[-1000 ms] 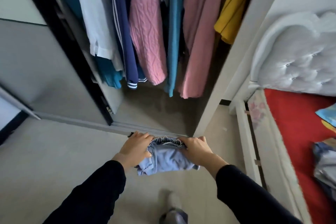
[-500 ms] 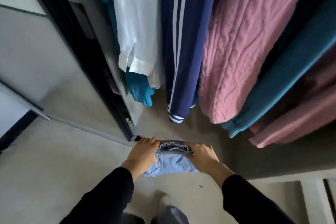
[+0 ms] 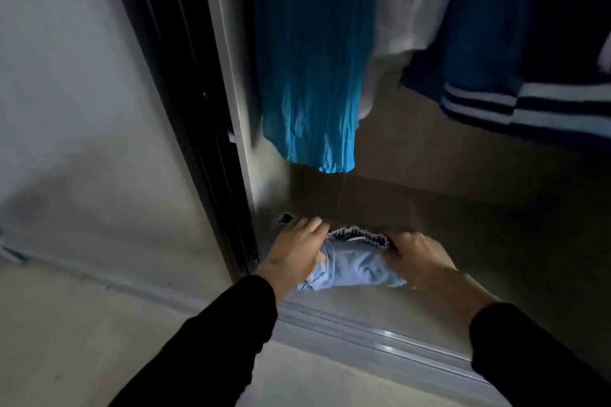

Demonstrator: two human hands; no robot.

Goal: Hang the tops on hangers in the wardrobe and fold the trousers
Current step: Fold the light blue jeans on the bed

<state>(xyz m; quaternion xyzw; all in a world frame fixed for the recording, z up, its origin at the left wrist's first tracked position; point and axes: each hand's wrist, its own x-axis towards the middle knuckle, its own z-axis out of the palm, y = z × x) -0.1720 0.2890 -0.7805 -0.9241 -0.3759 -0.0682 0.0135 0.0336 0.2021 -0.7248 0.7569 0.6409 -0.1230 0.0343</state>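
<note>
Head view looks down on both arms in black sleeves (image 3: 211, 340), stretched forward past the sliding-door track (image 3: 380, 337) into the bottom of the wardrobe (image 3: 446, 208). The left hand (image 3: 294, 253) lies palm down with fingers spread and curled over the left end of the folded trousers (image 3: 355, 266); the right hand (image 3: 420, 254) clasps the right end, a little blurred. Each grip is closed on the cloth — the pale blue bundle sits between the two hands, its gathered waistband facing away from the person. Whether the bundle rests on the wardrobe floor or is just above it cannot be told. Overhead hang a bright blue top (image 3: 310, 76), a white top (image 3: 406, 3) beside it and a navy top (image 3: 515, 59) with white stripes at its hem — all well above the hands.
</note>
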